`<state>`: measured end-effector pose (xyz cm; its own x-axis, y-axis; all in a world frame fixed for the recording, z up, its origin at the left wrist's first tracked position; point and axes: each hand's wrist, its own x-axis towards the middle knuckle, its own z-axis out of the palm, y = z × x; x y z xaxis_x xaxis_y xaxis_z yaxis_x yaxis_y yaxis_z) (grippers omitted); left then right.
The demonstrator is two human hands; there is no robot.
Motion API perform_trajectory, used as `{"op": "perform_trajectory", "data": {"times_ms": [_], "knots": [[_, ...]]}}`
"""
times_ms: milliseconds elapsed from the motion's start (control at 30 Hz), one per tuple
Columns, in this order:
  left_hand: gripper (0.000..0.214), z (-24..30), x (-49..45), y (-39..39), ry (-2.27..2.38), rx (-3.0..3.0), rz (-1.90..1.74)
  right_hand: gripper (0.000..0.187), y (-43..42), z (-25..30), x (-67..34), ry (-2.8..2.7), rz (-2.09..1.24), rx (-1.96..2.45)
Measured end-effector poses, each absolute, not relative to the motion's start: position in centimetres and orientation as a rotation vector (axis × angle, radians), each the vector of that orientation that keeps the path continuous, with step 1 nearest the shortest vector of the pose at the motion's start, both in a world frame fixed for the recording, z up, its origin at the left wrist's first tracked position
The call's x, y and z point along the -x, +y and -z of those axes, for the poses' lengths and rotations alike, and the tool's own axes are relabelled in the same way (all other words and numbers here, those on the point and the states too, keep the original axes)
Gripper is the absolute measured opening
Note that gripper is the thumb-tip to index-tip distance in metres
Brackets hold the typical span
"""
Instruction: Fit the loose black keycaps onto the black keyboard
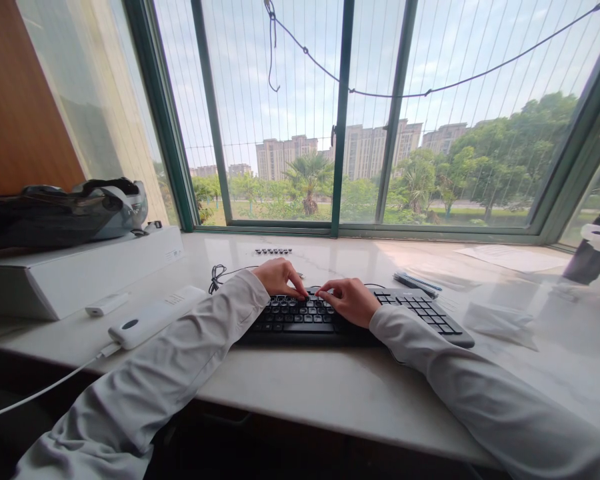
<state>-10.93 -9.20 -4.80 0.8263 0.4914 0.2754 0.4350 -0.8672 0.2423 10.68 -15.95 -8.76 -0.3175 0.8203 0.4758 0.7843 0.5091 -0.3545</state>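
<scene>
A black keyboard [310,328] lies on the marble sill in front of me, its number pad [433,312] off to the right. My left hand [279,277] reaches over its upper rows, thumb and forefinger pinched together at the keys. Close beside it, my right hand [351,300] comes in from the right with thumb and finger together over the same spot. What either pinch holds, if anything, is too small to make out. Behind the keyboard stands a row of several small black keycaps [273,251]. A bundled black cable [217,277] lies behind my left wrist.
At left are a white box [115,273] with a dark bag [65,210] on it, a white power bank [155,317] with a cable and a small white adapter [107,304]. Pens [417,283], a clear plastic bag [500,321] and paper [513,258] lie right. Windows rise behind.
</scene>
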Motion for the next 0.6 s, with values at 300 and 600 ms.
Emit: {"op": "perform_trajectory", "data": {"times_ms": [300, 600], "knots": [[0.018, 4.61, 10.92, -9.9, 0.802, -3.008, -0.513, 0.032, -16.02, 8.74, -10.65, -2.155, -0.082, 1.317], [0.019, 4.82, 10.95, -10.08, 0.747, -2.862, -0.506, 0.034, -16.12, 8.59, -10.56, -2.16, -0.083, 1.32]]}}
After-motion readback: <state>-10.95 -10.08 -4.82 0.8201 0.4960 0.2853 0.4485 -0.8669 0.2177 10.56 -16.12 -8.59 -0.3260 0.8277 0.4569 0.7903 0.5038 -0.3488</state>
